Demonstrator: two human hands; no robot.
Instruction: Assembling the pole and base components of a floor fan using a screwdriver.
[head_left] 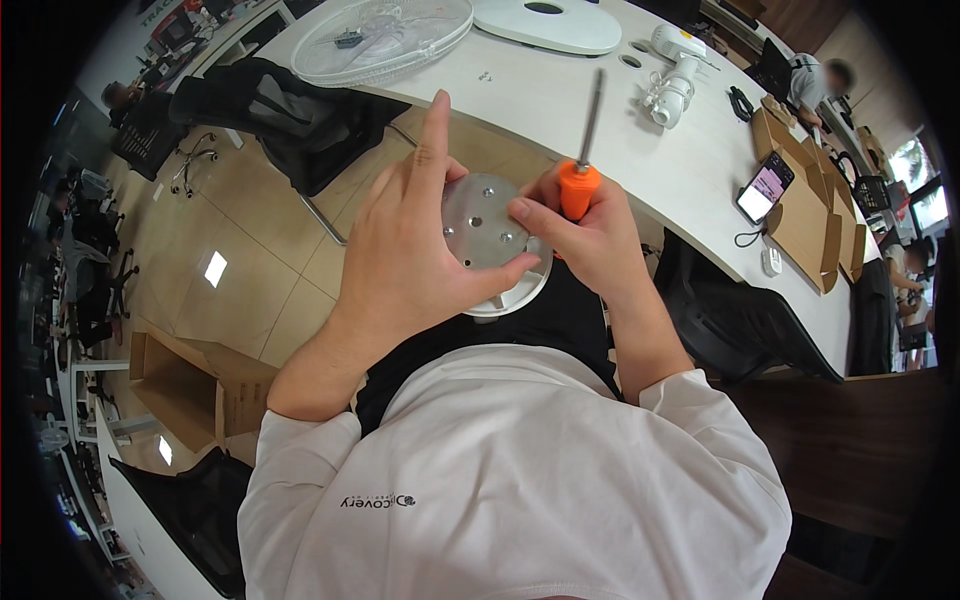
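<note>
A round grey metal plate (472,207) with screws and holes sits on a white round part (525,293) held above my lap. My left hand (405,235) grips it from the left, thumb along the near edge and index finger pointing up; the other fingers are partly hidden. In my right hand (580,225) is a screwdriver with an orange handle (578,190), its metal shaft pointing up and away from the plate. The right thumb and fingertips touch the plate's right side, near a screw; whether they pinch anything small cannot be made out.
On the white table (530,110) lie a fan grille (385,60), a white disc-shaped base (550,28), small screws (485,76), a white fan motor unit (675,90), a phone (765,188) and cardboard (800,230). Black chairs (290,120) stand around; an open carton (190,385) is on the floor.
</note>
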